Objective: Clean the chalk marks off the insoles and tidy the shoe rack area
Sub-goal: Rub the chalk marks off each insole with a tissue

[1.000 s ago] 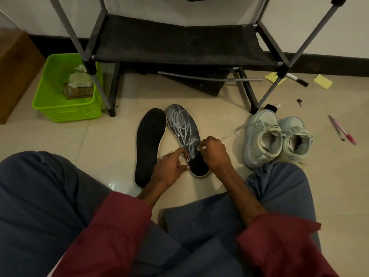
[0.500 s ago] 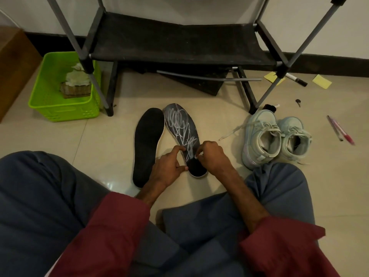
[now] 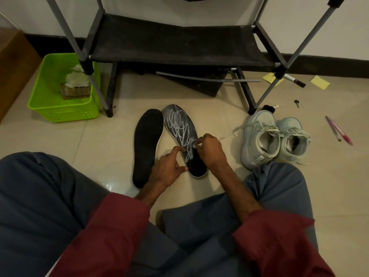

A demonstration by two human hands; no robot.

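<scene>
Just left of the left grip [image 3: 169, 166] lies the plain insole [image 3: 147, 144]. That grip's curled forefinger and thumb brace the edge of the chalked insole [image 3: 179, 124], which lies on the floor between both grips. The right grip [image 3: 211, 150] pinches a small white piece [image 3: 196, 145] against the scribble. Since half a second ago it has slid slightly toeward, which reads as a rubbing stroke. The marks look undiminished, so cleaning has barely begun.
</scene>
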